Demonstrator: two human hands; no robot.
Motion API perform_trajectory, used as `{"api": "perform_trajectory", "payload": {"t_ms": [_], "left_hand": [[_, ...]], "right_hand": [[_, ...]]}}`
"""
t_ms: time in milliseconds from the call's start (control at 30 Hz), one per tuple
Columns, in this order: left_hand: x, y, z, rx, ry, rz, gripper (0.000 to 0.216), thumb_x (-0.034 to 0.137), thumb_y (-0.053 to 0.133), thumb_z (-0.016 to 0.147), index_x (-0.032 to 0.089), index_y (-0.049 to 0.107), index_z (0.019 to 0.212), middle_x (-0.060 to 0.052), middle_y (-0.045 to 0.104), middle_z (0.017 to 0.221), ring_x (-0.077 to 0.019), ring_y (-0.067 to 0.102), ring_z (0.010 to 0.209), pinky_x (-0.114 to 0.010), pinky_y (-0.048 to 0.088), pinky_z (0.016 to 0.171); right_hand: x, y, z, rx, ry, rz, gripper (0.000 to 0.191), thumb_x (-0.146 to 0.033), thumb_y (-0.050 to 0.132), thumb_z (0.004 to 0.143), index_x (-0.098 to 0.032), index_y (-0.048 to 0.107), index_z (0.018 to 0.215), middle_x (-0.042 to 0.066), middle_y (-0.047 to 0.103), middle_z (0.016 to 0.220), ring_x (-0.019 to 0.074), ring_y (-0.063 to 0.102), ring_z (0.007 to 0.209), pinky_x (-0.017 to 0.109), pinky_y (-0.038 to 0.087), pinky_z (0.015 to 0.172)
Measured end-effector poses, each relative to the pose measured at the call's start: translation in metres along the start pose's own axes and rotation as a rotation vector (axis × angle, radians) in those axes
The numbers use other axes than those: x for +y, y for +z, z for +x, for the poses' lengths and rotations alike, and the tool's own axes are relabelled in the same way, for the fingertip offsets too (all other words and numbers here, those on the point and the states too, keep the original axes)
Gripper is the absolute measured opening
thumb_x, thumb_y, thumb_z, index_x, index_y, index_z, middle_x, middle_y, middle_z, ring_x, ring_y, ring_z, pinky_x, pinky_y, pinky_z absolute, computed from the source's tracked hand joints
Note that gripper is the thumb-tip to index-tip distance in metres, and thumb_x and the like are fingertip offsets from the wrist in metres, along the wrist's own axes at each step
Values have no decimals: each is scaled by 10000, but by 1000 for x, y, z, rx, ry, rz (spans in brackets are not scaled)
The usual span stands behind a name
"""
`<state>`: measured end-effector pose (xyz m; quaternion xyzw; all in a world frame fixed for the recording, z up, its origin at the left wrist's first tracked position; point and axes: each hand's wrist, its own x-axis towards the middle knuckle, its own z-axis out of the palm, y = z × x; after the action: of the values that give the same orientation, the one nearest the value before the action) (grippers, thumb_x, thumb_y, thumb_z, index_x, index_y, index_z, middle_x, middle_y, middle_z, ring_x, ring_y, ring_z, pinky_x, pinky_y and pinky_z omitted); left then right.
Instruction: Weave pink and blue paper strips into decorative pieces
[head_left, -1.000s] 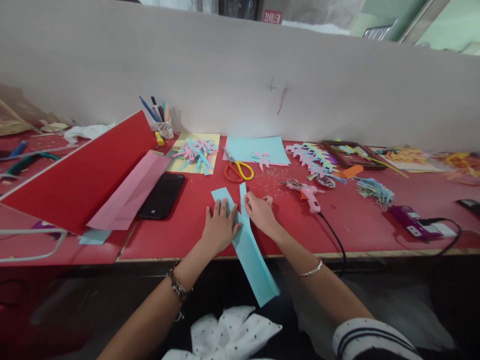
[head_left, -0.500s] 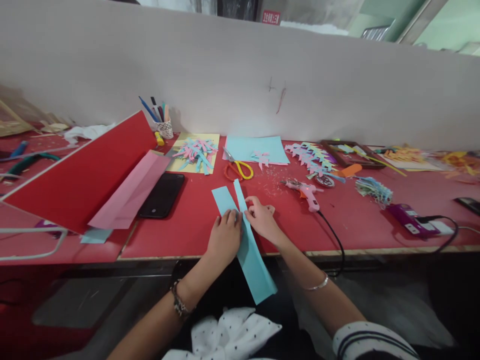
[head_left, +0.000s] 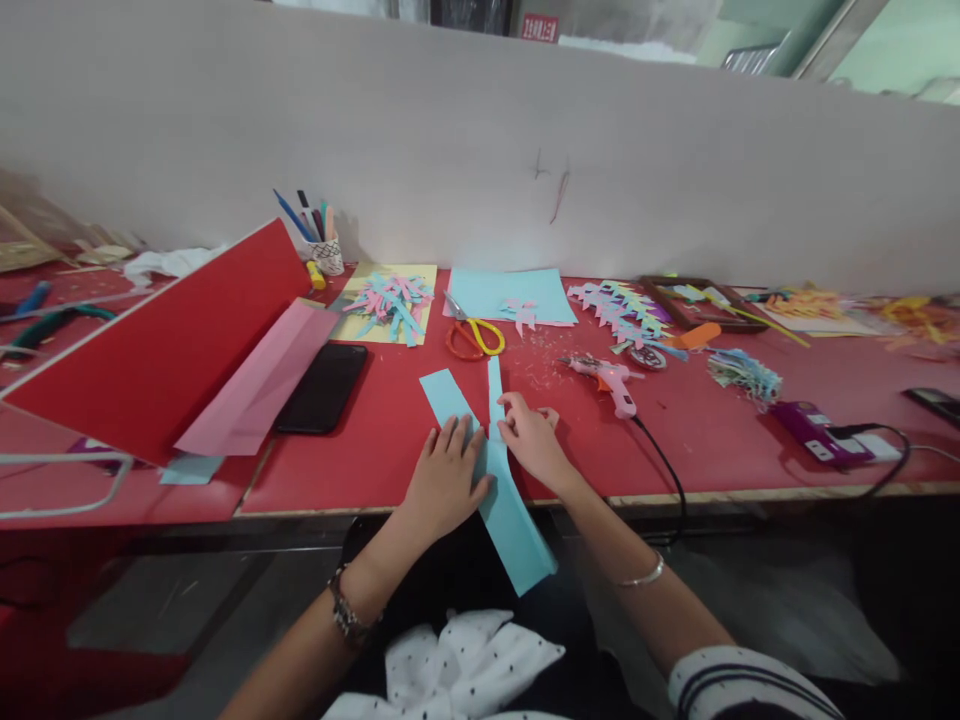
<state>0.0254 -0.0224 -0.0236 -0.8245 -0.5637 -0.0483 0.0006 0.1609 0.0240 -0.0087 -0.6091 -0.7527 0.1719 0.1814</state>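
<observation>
A light blue paper sheet [head_left: 514, 530] lies over the table's front edge, its near end hanging toward my lap. From its far end it is split lengthwise, a narrow strip on the right apart from the wider piece. My left hand [head_left: 444, 475] rests flat on the wider piece, fingers spread. Around the narrow strip [head_left: 495, 390] the fingers of my right hand [head_left: 531, 435] are closed, pinching it close to the split. Just beyond the paper lie scissors [head_left: 491, 337] with one yellow and one red handle.
At right are a pink glue gun [head_left: 611, 380] with a black cord and a purple power strip [head_left: 814, 432]. Left are a black phone [head_left: 324, 390], pink paper [head_left: 259, 385] and a tilted red board [head_left: 172, 340]. Cut strips [head_left: 394, 302] lie on yellow paper at the back.
My right hand has pulled the narrow strip rightward, so the gap between it and the wider piece has grown. My left hand has spread out and slid slightly toward me.
</observation>
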Motion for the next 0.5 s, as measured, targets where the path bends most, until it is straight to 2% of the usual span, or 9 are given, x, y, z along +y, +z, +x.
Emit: {"api": "perform_trajectory", "payload": {"t_ms": [133, 200, 300, 500], "left_hand": [[2, 2, 2, -31, -56, 6, 543, 417, 330, 832, 139, 344, 1298, -128, 323, 1374, -276, 289, 1256, -443, 291, 994], [3, 1, 6, -33, -78, 16, 541, 417, 313, 837, 133, 346, 1297, -140, 329, 1368, -283, 295, 1252, -456, 295, 983], [3, -2, 9, -18, -91, 21, 529, 407, 322, 836, 140, 357, 1291, -160, 349, 1353, -299, 315, 1239, -492, 310, 956], [-1, -3, 7, -11, -90, 10, 493, 414, 359, 830, 235, 360, 1289, -149, 332, 1366, -313, 304, 1243, -534, 302, 938]], "right_hand": [[-4, -2, -2, -47, 64, 125, 353, -305, 455, 747, -198, 402, 1079, -54, 584, 653, 145, 560, 681, 388, 230, 844], [-5, -1, -3, -73, 53, 141, 364, -287, 449, 747, -195, 391, 1094, -60, 577, 635, 142, 553, 681, 402, 222, 857], [-5, 0, -2, -70, 40, 130, 315, -206, 407, 753, -186, 407, 1067, -63, 560, 611, 135, 542, 676, 400, 231, 850], [2, -5, 2, -117, -20, 117, 196, -161, 405, 742, -198, 436, 932, -77, 516, 609, 109, 504, 611, 378, 265, 816]]}}
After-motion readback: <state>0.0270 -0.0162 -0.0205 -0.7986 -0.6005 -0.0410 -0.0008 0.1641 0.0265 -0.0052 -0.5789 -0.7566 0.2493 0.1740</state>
